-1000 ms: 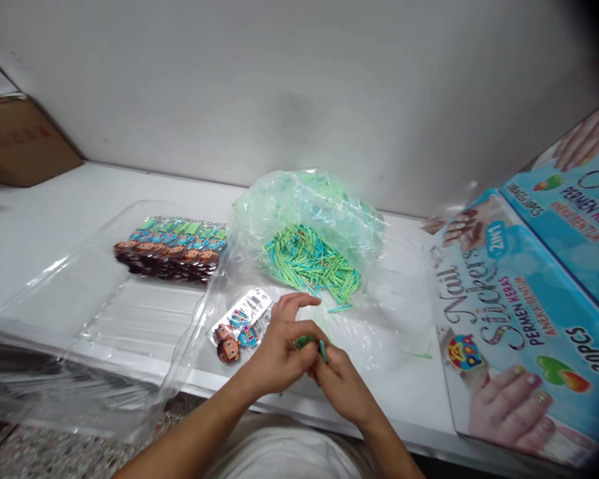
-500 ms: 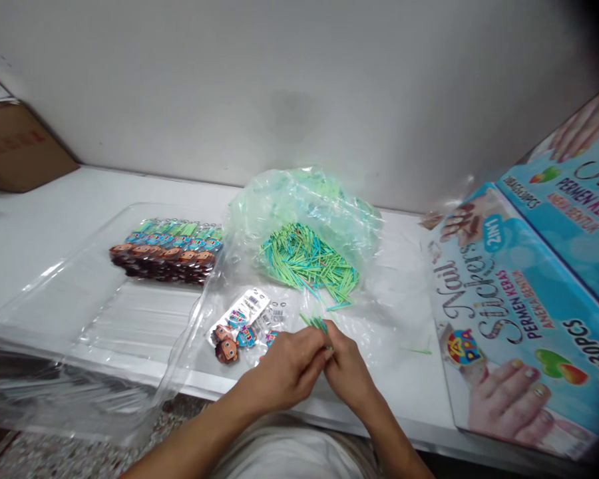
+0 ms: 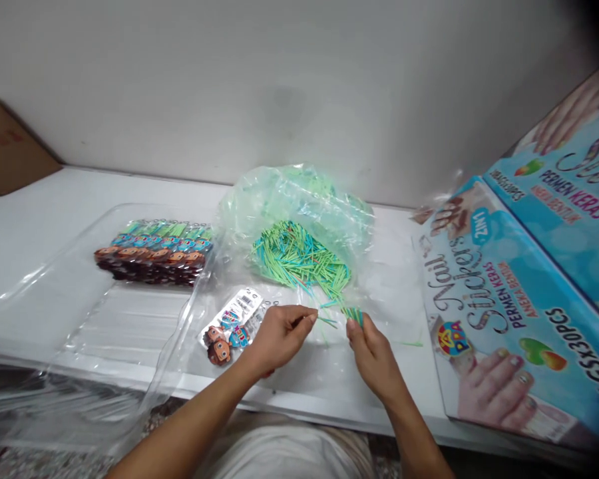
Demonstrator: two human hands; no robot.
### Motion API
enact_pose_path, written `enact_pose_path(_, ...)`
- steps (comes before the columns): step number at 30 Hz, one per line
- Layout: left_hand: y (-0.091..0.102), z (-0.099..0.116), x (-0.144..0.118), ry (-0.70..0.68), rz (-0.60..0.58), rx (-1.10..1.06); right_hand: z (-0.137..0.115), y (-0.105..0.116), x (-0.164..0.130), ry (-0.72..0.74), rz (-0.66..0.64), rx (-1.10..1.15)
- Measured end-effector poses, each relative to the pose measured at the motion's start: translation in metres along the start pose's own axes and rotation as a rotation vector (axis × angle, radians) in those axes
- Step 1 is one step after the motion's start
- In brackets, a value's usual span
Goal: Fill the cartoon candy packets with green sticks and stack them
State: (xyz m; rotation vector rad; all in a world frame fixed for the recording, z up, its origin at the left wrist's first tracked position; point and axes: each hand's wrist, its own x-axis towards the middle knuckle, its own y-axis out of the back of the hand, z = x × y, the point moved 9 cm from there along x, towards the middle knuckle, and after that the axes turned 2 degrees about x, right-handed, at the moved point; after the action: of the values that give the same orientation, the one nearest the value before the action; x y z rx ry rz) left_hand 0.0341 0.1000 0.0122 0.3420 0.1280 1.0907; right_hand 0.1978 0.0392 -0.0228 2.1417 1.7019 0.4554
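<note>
My left hand (image 3: 279, 334) pinches a single thin green stick (image 3: 326, 321) by its end. A small bunch of green and blue sticks (image 3: 353, 315) is gripped in my right hand (image 3: 374, 354), a little to the right. Both hands hover over a sheet of clear plastic near the front edge of the white table (image 3: 44, 213). Just behind them lies a heap of green and blue sticks (image 3: 299, 261) in an open clear bag (image 3: 294, 199). Cartoon-character packets (image 3: 229, 326) lie by my left hand.
A row of packed cartoon-character packets (image 3: 152, 253) lies on a large clear plastic sheet (image 3: 80, 319) at the left. Blue "Nail Stickers" boxes (image 3: 504, 313) stand at the right. A brown carton (image 3: 4, 153) sits at the far left by the wall.
My hands were together near the table's front edge; they have moved apart and forward. The left now holds one stick drawn away from the bunch in the right.
</note>
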Motion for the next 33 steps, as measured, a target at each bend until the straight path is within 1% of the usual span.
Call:
enact_pose_path(4, -0.006, 0.001, 0.003, 0.011, -0.076, -0.025, -0.036, -0.014, 0.002, 0.181, 0.018, -0.094)
enact_pose_path(6, -0.006, -0.002, 0.003, 0.05, -0.091, -0.106, -0.044, -0.024, 0.003, 0.222, 0.027, -0.125)
enact_pose_path(7, -0.004, -0.005, 0.002, 0.067, -0.088, -0.146, -0.043, -0.03, 0.003, 0.208, 0.008, -0.115)
enact_pose_path(9, 0.0, -0.01, 0.002, 0.089, -0.073, -0.189, -0.039, -0.043, 0.003, 0.133, -0.073, -0.047)
enact_pose_path(11, 0.006, -0.015, 0.0, 0.096, -0.046, -0.186, -0.036, -0.051, 0.002, 0.068, -0.157, 0.035)
enact_pose_path(13, 0.018, -0.018, -0.002, 0.094, 0.037, -0.174, -0.041, -0.057, -0.001, 0.063, -0.24, 0.083)
enact_pose_path(15, 0.029, -0.012, -0.005, 0.056, 0.112, -0.194, -0.049, -0.065, -0.005, 0.096, -0.338, 0.079)
enact_pose_path(16, 0.03, -0.006, -0.007, 0.015, 0.099, -0.202, -0.053, -0.071, -0.007, 0.115, -0.398, 0.069)
enact_pose_path(17, 0.027, 0.003, -0.009, -0.038, 0.045, -0.201, -0.056, -0.077, -0.01, 0.136, -0.455, 0.057)
enact_pose_path(19, 0.015, 0.02, -0.014, -0.137, -0.104, -0.178, -0.058, -0.089, -0.015, 0.158, -0.547, 0.044)
enact_pose_path(20, 0.012, 0.023, -0.016, -0.156, -0.137, -0.171, -0.055, -0.094, -0.013, 0.143, -0.559, 0.034)
enact_pose_path(21, 0.013, 0.022, -0.017, -0.149, -0.114, -0.187, -0.049, -0.096, -0.009, 0.11, -0.537, 0.003)
enact_pose_path(22, 0.02, 0.016, -0.017, -0.116, -0.036, -0.228, -0.04, -0.097, -0.002, 0.063, -0.491, -0.048)
enact_pose_path(24, 0.042, -0.009, -0.019, 0.007, 0.216, -0.344, -0.02, -0.095, 0.016, -0.037, -0.353, -0.192)
enact_pose_path(25, 0.054, -0.024, -0.023, 0.074, 0.349, -0.396, -0.013, -0.098, 0.025, -0.063, -0.314, -0.242)
enact_pose_path(26, 0.063, -0.039, -0.027, 0.134, 0.465, -0.438, -0.007, -0.104, 0.034, -0.079, -0.301, -0.265)
enact_pose_path(27, 0.07, -0.052, -0.031, 0.182, 0.55, -0.466, -0.002, -0.112, 0.043, -0.092, -0.3, -0.28)
enact_pose_path(28, 0.075, -0.062, -0.035, 0.216, 0.602, -0.483, 0.001, -0.121, 0.051, -0.098, -0.303, -0.286)
enact_pose_path(29, 0.078, -0.07, -0.037, 0.236, 0.627, -0.492, 0.003, -0.129, 0.057, -0.103, -0.309, -0.287)
enact_pose_path(31, 0.08, -0.079, -0.041, 0.257, 0.625, -0.488, 0.004, -0.143, 0.066, -0.096, -0.332, -0.266)
enact_pose_path(33, 0.081, -0.085, -0.046, 0.278, 0.621, -0.435, 0.002, -0.149, 0.07, -0.071, -0.357, -0.218)
